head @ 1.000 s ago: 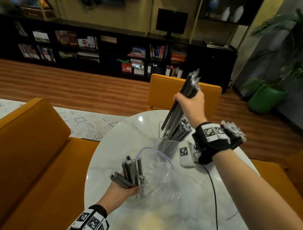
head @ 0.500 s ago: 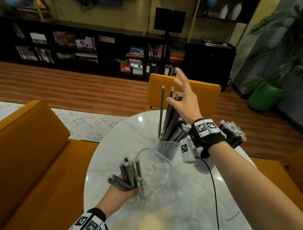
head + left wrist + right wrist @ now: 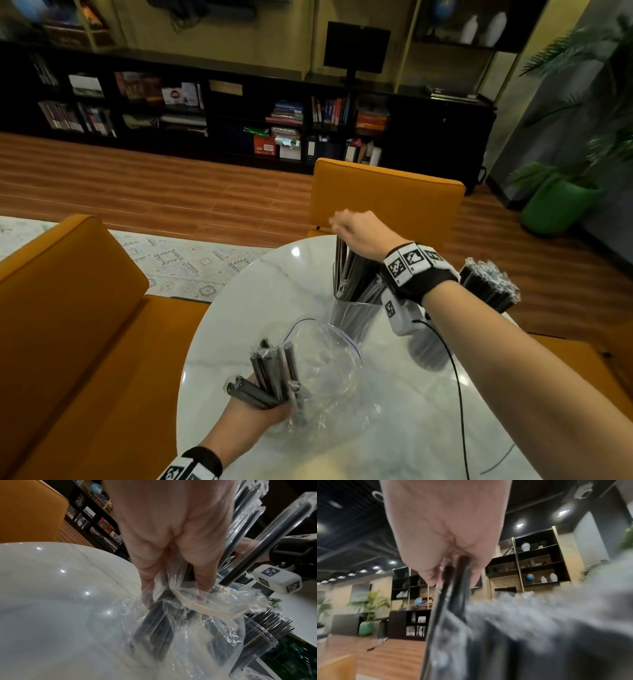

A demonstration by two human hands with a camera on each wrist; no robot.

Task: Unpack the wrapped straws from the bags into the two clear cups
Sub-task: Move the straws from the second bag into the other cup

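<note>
Straws [image 3: 356, 274] lean in the near clear cup [image 3: 354, 317], right hand [image 3: 359, 233] pinching their tops, best eased upright; left hand [image 3: 260, 414] grips a bagged bundle [image 3: 270, 373]

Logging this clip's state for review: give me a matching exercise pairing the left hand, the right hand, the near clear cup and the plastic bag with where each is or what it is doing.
Column 1:
1. left hand
2. right hand
3. near clear cup
4. plastic bag

Column 2:
A. stands on the marble table, holding upright straws
B. on the tops of the straws in the cup
C. lies open and crumpled on the table
D. grips a bundle of wrapped straws at the bag

Pairs: 1-D, 2-B, 3-A, 4-C
</note>
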